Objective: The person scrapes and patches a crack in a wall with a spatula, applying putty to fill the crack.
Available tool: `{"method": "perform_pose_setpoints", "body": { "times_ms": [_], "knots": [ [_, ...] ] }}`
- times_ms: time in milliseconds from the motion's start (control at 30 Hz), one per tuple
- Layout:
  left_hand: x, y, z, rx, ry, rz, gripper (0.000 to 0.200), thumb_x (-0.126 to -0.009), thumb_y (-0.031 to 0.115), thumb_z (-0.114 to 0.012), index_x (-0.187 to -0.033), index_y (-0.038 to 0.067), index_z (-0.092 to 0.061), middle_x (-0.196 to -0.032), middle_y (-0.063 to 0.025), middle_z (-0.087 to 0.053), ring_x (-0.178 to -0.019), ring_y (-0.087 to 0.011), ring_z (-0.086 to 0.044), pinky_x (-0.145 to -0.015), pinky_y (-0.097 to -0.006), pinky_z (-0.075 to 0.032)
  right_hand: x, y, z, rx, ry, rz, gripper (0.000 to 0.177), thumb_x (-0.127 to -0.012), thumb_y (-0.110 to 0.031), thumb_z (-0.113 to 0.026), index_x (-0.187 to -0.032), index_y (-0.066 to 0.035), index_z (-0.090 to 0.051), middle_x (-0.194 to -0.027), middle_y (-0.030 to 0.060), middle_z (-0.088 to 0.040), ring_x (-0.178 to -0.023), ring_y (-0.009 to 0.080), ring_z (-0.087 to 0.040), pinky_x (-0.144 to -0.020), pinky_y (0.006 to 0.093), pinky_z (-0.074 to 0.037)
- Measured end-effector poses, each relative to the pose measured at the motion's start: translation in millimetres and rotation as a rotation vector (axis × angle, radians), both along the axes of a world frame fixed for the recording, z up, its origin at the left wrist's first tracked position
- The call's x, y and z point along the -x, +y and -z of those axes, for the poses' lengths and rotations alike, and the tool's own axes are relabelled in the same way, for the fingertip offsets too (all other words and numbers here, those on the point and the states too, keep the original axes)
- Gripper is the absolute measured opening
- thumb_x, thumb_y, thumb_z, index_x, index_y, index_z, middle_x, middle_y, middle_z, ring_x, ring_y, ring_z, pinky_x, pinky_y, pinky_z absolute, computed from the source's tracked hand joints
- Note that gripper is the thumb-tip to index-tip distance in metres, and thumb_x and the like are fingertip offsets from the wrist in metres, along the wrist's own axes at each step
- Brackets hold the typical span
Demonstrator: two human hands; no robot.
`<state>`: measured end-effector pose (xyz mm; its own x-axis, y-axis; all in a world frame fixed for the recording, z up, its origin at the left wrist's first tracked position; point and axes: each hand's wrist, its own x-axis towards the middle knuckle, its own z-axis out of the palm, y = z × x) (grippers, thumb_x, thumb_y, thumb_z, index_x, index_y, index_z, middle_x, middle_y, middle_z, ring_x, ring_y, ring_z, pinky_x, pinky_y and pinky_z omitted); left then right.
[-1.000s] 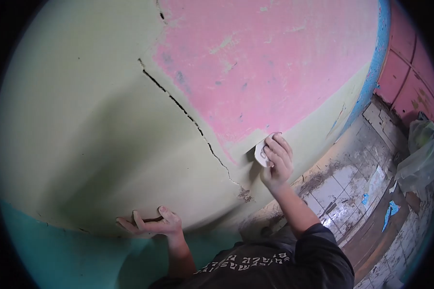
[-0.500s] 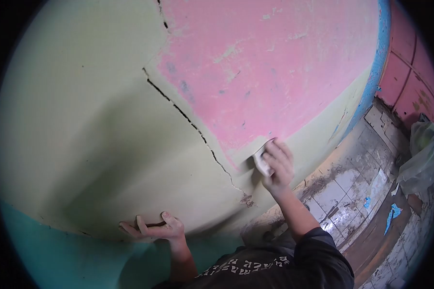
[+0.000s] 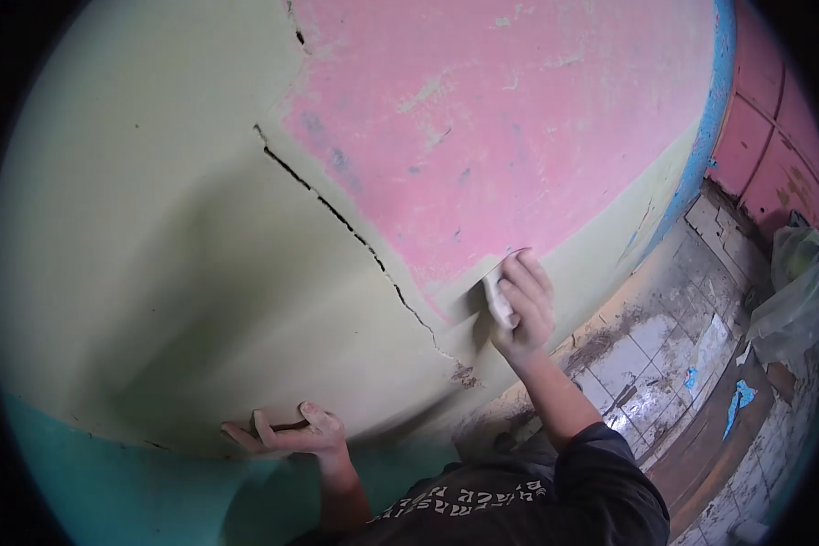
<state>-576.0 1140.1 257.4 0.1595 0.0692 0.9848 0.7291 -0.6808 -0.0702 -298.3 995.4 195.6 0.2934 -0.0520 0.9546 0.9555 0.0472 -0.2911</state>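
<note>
My right hand is closed around a thin, pale sheet that looks like sandpaper. It presses the sheet against the wall, near the lower edge of the pink patch. Part of the sheet is hidden behind the fingers. Lower left, my left hand is spread against the wall, by the border between cream and teal paint, with nothing in it. A dark, jagged crack runs down the cream paint to the left of the pink patch, ending near a crumbled spot.
At the right, a blue strip edges the wall beside a pink panelled surface. Dirty tiles lie below, with a brown board, blue scraps and a clear plastic bag.
The right hand and its sheet have shifted slightly up the wall. The left hand stays nearly in place. My view has turned a little, so the crack appears farther left.
</note>
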Motion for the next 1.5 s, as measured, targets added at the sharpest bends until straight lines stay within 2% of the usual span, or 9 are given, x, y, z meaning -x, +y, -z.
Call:
{"method": "perform_pose_setpoints", "body": {
  "times_ms": [167, 267, 433, 533, 667, 800, 933, 1067, 1500],
  "knots": [
    [0, -3, 0, 0.007, 0.013, -0.008, 0.064, -0.106, 0.046, -0.048, -0.141, -0.006, -0.037, -0.155, -0.0389, -0.02, -0.145, -0.0537, -0.029, -0.11, -0.0656, -0.038, 7, 1, 8, 0.185, -0.289, -0.25, 0.021, -0.097, -0.02, -0.065, -0.102, -0.001, -0.069, -0.122, 0.0216, -0.072, -0.123, 0.0409, -0.065, -0.106, 0.0517, -0.051],
    [0, -6, -2, -0.01, 0.026, -0.043, 0.063, -0.106, 0.046, -0.048, -0.141, -0.006, -0.038, -0.155, -0.039, -0.022, -0.144, -0.0536, -0.03, -0.11, -0.0653, -0.039, -5, 4, -2, -0.087, 0.075, 0.027, 0.026, -0.096, -0.03, -0.068, -0.098, -0.003, -0.069, -0.124, 0.0165, -0.073, -0.122, 0.0353, -0.067, -0.105, 0.0508, -0.053],
    [-2, -7, -3, -0.028, 0.027, -0.069, 0.062, -0.106, 0.045, -0.048, -0.14, -0.006, -0.039, -0.154, -0.0388, -0.025, -0.143, -0.0533, -0.031, -0.109, -0.0649, -0.04, 2, 4, 11, 0.133, -0.254, -0.217, 0.026, -0.104, -0.026, -0.06, -0.104, -0.002, -0.07, -0.122, 0.0208, -0.073, -0.125, 0.0432, -0.063, -0.107, 0.0521, -0.05],
    [-3, -7, -2, -0.005, 0.0, -0.041, 0.061, -0.106, 0.044, -0.048, -0.14, -0.005, -0.04, -0.154, -0.0387, -0.025, -0.144, -0.0532, -0.031, -0.109, -0.0652, -0.04, 5, 9, 1, -0.049, 0.085, 0.087, 0.032, -0.093, -0.034, -0.07, -0.099, -0.002, -0.07, -0.124, 0.0178, -0.073, -0.125, 0.039, -0.064, -0.107, 0.0524, -0.052],
    [-2, -7, -3, -0.017, 0.022, -0.061, 0.06, -0.105, 0.044, -0.048, -0.139, -0.005, -0.04, -0.154, -0.0387, -0.026, -0.144, -0.0533, -0.031, -0.109, -0.0649, -0.039, 29, 9, -7, 0.133, -0.241, -0.173, 0.023, -0.097, -0.022, -0.067, -0.105, 0.0, -0.07, -0.126, 0.0227, -0.071, -0.127, 0.0443, -0.062, -0.108, 0.0549, -0.049],
    [0, -3, -1, -0.029, 0.007, -0.049, 0.061, -0.105, 0.045, -0.048, -0.138, -0.006, -0.04, -0.154, -0.0385, -0.026, -0.145, -0.0534, -0.028, -0.113, -0.066, -0.034, 8, 14, -14, -0.106, 0.097, 0.039, 0.029, -0.1, -0.031, -0.065, -0.105, -0.003, -0.07, -0.124, 0.0165, -0.073, -0.128, 0.04, -0.063, -0.109, 0.0575, -0.046],
    [0, -4, 1, -0.004, 0.0, -0.048, 0.062, -0.105, 0.046, -0.048, -0.137, -0.006, -0.041, -0.154, -0.0382, -0.025, -0.146, -0.0536, -0.026, -0.115, -0.0675, -0.029, 21, 6, -4, 0.199, -0.271, -0.093, 0.019, -0.096, -0.02, -0.065, -0.107, -0.004, -0.069, -0.125, 0.0196, -0.072, -0.129, 0.0442, -0.061, -0.115, 0.0595, -0.038],
    [-1, -3, 1, -0.021, -0.008, -0.038, 0.062, -0.105, 0.046, -0.048, -0.138, -0.006, -0.041, -0.155, -0.0382, -0.024, -0.146, -0.0535, -0.027, -0.114, -0.0671, -0.031, 7, 10, 7, -0.099, 0.169, 0.075, 0.018, -0.094, -0.022, -0.07, -0.106, -0.009, -0.069, -0.126, 0.0105, -0.073, -0.13, 0.0369, -0.062, -0.117, 0.0596, -0.034],
    [-3, 1, 1, -0.021, -0.023, 0.002, 0.063, -0.106, 0.049, -0.048, -0.139, -0.004, -0.042, -0.156, -0.0367, -0.023, -0.147, -0.0525, -0.025, -0.113, -0.0672, -0.032, 6, -10, 52, 0.089, 0.042, -0.017, 0.025, -0.088, -0.005, -0.071, -0.109, -0.002, -0.057, -0.128, 0.0277, -0.068, -0.123, 0.0458, -0.064, -0.11, 0.0575, -0.046]
  ]
}}
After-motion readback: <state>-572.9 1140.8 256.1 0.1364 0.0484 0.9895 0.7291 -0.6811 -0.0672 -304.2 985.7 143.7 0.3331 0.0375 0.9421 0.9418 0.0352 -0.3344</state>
